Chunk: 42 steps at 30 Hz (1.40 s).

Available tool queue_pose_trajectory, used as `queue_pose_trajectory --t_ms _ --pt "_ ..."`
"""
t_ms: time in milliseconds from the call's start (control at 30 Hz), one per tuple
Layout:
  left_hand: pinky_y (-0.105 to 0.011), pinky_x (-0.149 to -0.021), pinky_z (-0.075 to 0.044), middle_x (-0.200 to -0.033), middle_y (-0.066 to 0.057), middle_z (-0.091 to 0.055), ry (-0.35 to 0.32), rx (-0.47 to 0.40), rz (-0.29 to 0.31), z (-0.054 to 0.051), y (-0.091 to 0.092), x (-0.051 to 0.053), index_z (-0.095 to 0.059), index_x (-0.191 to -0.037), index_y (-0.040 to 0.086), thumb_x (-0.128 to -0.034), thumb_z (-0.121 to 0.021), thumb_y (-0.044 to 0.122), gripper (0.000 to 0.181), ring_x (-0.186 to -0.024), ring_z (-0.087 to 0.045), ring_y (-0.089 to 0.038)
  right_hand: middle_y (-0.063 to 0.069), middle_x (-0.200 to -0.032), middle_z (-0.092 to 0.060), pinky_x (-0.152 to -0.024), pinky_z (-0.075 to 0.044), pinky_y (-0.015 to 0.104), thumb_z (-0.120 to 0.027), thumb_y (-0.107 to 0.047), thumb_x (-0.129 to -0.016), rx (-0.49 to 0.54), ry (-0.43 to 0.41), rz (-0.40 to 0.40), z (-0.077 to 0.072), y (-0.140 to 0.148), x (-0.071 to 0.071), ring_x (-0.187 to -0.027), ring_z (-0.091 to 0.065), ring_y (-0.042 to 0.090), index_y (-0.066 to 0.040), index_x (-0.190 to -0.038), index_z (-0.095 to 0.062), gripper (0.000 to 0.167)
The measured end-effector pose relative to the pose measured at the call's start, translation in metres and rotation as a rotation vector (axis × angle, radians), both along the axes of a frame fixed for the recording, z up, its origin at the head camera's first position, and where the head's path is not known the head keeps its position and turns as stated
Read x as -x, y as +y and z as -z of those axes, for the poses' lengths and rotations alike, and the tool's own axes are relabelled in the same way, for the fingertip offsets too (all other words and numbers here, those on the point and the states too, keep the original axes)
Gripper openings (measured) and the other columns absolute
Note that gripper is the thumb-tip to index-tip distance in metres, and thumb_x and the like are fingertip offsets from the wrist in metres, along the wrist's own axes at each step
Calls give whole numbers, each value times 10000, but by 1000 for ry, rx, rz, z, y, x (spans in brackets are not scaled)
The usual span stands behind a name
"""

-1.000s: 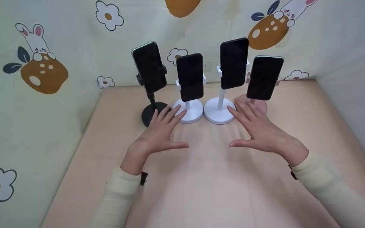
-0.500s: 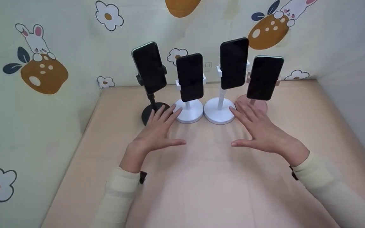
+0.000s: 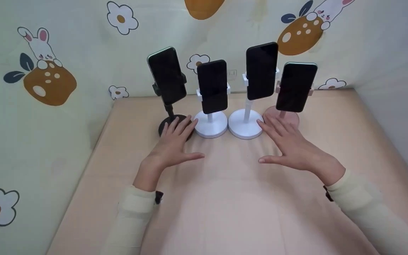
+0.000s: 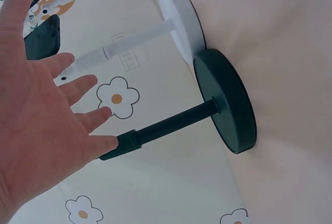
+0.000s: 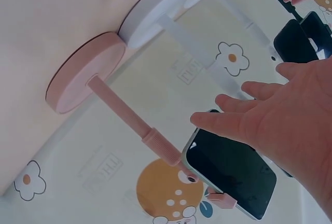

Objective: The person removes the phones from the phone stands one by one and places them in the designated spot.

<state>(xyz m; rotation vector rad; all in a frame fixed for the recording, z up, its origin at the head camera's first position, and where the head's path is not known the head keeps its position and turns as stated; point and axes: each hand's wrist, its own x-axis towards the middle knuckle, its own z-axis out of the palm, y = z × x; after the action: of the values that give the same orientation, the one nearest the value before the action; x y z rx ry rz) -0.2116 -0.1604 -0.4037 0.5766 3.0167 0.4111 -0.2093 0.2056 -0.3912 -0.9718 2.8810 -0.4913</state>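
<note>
Four phones on round-based stands stand in a row: one (image 3: 167, 76) on a black stand (image 4: 228, 102), two (image 3: 213, 86) (image 3: 261, 71) on white stands, and one (image 3: 296, 86) on a pink stand (image 5: 85, 73). My left hand (image 3: 171, 145), palm down with fingers spread, hovers in front of the black base, covering part of it in the head view. Its palm (image 4: 41, 120) shows in the left wrist view, holding nothing. My right hand (image 3: 290, 147) hangs with spread fingers before the pink base and holds nothing; the right wrist view shows its palm (image 5: 295, 120).
A peach-coloured tabletop (image 3: 239, 212) lies under the stands and hands. Behind it rises a pale cloth (image 3: 83, 46) printed with rabbits, fruit and flowers, and more cloth (image 3: 395, 71) hangs at the right side.
My left hand has moved a little to the left and away from me, off the near white base towards the black one. My right hand has barely shifted, and the stands have not moved.
</note>
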Motion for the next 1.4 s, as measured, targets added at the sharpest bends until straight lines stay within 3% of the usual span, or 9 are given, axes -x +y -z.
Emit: queue_pose_trajectory --t_ms 367,767,1133,1400 --pt "-598 -1251 -140 -1692 -79 -115 76 -8 -137 4 -5 3 -185 -1603 214 -824 -670 672 1026 -1550 -128 -378 137 -1688 -70 -1228 -99 642 -648 -624 -871 24 -8 -5 2 2 0 -1555 -56 379 -197 -1610 -141 993" --pt "-533 -1270 -150 -1676 -77 -188 138 -28 -226 4 -8 6 -208 -1598 203 -862 -650 641 964 -1540 -184 -351 129 -1690 -63 -1231 -105 635 -648 -606 -881 34 -23 -5 0 3 -1 -1560 -47 356 -187 -1610 -139 983" --pt "-507 -1256 -225 -1657 -77 -256 132 -74 -303 6 -18 5 -246 -1590 220 -910 -616 602 863 -1531 -229 -332 107 -1694 -56 -1230 -93 642 -645 -588 -893 41 -22 -15 3 4 -2 -1562 -48 343 -180 -1610 -136 970" --pt "-465 -1233 -293 -1614 -85 -356 219 -188 -447 6 -26 11 -342 -1552 171 -959 -600 488 720 -1491 -328 -313 124 -1689 -79 -1226 -121 644 -662 -586 -881 52 -12 -17 4 5 -1 -1558 -64 354 -170 -1607 -154 979"
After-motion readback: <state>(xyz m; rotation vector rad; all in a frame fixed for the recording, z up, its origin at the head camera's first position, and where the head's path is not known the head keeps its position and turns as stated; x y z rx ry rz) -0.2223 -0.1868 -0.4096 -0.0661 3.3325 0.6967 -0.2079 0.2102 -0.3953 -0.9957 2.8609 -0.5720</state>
